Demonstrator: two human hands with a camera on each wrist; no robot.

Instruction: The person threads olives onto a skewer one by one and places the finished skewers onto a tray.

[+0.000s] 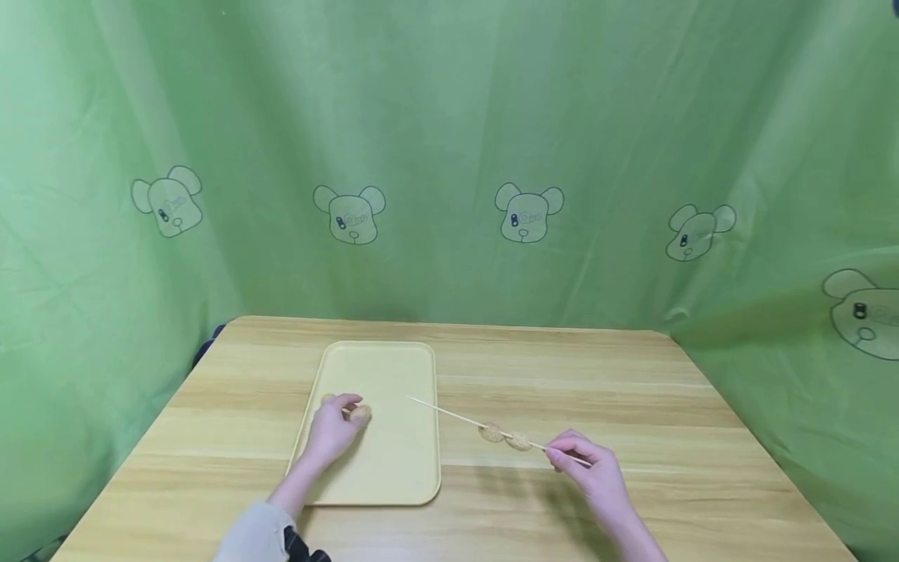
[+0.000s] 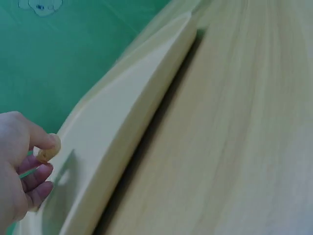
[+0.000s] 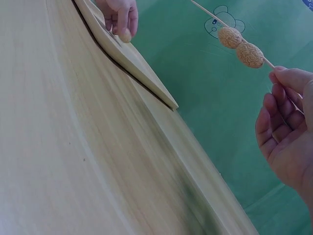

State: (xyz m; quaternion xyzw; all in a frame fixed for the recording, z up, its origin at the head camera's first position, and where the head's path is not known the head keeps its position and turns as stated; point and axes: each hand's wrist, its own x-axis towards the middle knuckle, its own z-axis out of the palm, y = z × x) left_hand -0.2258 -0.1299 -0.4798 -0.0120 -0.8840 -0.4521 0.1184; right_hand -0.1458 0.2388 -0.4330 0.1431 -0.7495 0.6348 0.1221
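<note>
My right hand (image 1: pixel 588 472) pinches a thin wooden skewer (image 1: pixel 449 413) by its lower end, above the table and right of the tray. Two tan, wrinkled oval balls (image 3: pixel 250 55) are threaded side by side on it, close to the fingers, and its pointed end slants up to the left over the tray. Over the left part of the cream tray (image 1: pixel 382 367), my left hand (image 1: pixel 332 432) holds a similar tan ball (image 2: pixel 50 148) between thumb and fingers. Another tan ball (image 1: pixel 327 399) lies on the tray behind that hand, partly covered by it.
The pale wood-grain table (image 1: pixel 562 363) carries the tray on its left side. A green curtain (image 1: pixel 435 101) with bear-head drawings hangs behind and along both sides of the table. Something dark (image 1: pixel 207 346) shows past the table's left edge.
</note>
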